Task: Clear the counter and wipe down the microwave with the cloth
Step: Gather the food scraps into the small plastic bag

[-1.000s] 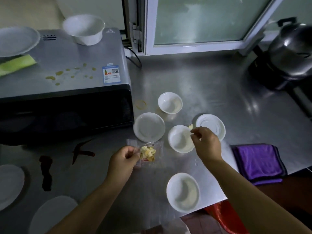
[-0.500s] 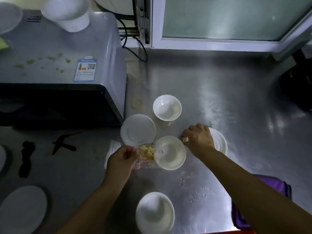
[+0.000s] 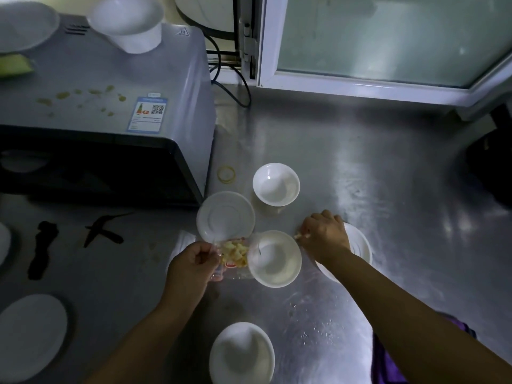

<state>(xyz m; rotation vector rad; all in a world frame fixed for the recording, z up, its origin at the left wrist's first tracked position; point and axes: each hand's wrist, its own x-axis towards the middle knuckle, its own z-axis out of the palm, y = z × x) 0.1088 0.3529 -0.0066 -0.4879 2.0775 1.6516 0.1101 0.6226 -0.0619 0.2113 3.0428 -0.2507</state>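
The left hand [image 3: 191, 263] grips a clear bag of yellow scraps [image 3: 235, 252]; the right hand [image 3: 324, 236] pinches one scrap [image 3: 297, 236] over a saucer [image 3: 360, 245]. Four bowls, five plates show.

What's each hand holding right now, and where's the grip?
Left hand pinches the clear plastic bag of yellow food scraps by its left edge. Right hand pinches a small pale scrap at its fingertips, beside the white bowl.

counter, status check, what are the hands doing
Left hand grips clear bag of food scraps. Right hand pinches a scrap. Bowls, plates crowd counter; purple cloth untouched.
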